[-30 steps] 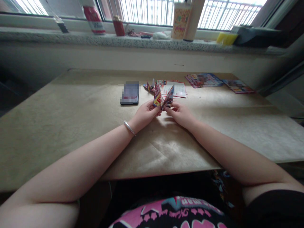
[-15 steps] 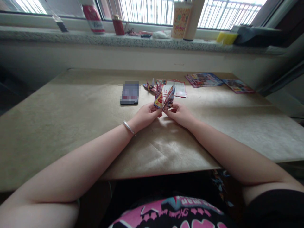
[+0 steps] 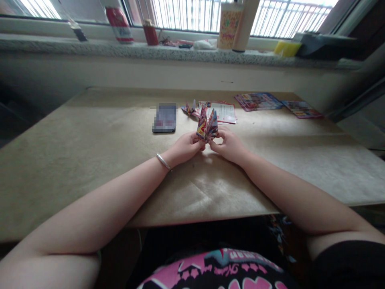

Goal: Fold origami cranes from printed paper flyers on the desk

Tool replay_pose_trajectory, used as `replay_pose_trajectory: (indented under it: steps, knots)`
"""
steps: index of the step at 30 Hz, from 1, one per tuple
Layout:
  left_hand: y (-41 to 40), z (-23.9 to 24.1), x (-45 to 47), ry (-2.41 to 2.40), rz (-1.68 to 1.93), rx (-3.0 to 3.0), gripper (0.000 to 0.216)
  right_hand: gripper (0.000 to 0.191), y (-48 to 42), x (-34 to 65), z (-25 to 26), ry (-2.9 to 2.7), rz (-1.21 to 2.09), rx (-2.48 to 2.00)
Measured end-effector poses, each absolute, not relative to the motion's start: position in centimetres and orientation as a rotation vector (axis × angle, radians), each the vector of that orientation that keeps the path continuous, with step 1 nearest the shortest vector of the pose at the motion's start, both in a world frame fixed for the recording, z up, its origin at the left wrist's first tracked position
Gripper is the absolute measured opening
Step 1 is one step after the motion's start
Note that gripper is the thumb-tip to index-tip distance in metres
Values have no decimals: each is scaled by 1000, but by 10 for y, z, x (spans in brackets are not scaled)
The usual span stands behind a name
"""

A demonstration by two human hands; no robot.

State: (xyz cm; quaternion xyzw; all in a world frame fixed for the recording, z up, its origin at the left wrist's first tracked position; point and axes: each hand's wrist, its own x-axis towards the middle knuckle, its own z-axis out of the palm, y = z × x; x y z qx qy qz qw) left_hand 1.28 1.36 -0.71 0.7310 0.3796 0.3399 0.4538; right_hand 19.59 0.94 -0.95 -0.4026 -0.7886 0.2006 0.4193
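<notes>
A folded piece of colourful printed paper (image 3: 207, 126) stands upright between both hands, its two pointed flaps close together. My left hand (image 3: 185, 147), with a silver bracelet on the wrist, pinches its lower left side. My right hand (image 3: 229, 145) pinches its lower right side. Both hands rest low over the tan table (image 3: 90, 152), a little beyond its middle.
A dark phone (image 3: 164, 117) lies left of the hands. A small folded paper figure (image 3: 189, 108), a printed sheet (image 3: 223, 111) and two colourful leaflets (image 3: 258, 100) lie behind. Cups (image 3: 229, 25), a red-and-white can and a yellow sponge (image 3: 287, 48) stand on the window sill.
The two flaps of the folded paper, spread apart earlier, have been pressed closer together. Both hands have shifted slightly forward and inward.
</notes>
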Motion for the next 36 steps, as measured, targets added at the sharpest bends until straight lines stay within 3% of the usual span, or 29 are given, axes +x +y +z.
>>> replay_pose_trajectory:
  steps: [5, 13, 19, 31, 36]
  knots:
    - [12, -5, 13, 957, 906, 1732, 27, 9, 10, 199, -7, -1975, 528, -1002]
    - [15, -11, 13, 821, 807, 1803, 29, 25, 12, 195, -13, -1730, 1023, -943]
    - [15, -15, 12, 854, 891, 1719, 56, 37, 9, 193, -13, -1676, 1277, -891]
    - [9, -10, 14, 874, 1000, 1850, 63, 21, 9, 191, -14, -1818, 917, -1113]
    - [7, -10, 14, 1014, 961, 2033, 43, 18, 8, 190, -13, -1921, 733, -1174]
